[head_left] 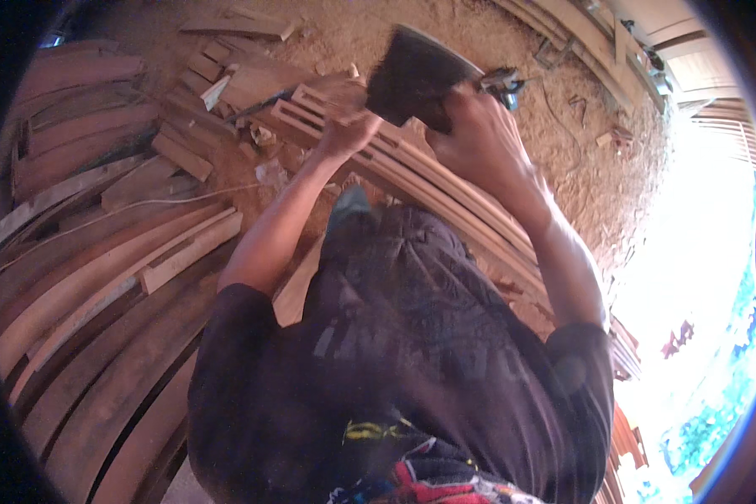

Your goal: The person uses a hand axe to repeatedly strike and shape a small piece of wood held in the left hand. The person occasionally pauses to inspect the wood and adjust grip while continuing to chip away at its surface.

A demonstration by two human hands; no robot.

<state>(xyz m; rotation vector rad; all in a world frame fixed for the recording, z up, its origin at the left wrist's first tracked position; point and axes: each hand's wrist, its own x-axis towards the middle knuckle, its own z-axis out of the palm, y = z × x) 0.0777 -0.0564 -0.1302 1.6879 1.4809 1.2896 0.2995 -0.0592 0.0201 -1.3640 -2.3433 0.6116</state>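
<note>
My right hand (483, 139) is closed at the lower right edge of a broad, dark, flat-looking object (416, 76) with a pale upper rim. Its exact kind I cannot make out. To the left of that object is my left hand (353, 130), its fingers smeared by motion, over the upper end of several long wooden strips (428, 176). Near that end, the strips have long slots (298, 113) cut in them. They run slantwise beneath both hands and pass under my right forearm. Just beyond my right hand is a small dark item (502, 82), too unclear to name.
Stacked planks (109, 277) fill the left side. Wood offcuts (227, 80) lie at the far left, on ground covered with sawdust and shavings (575, 134). More long boards (563, 38) rest at the far right. Bright daylight comes in on the right.
</note>
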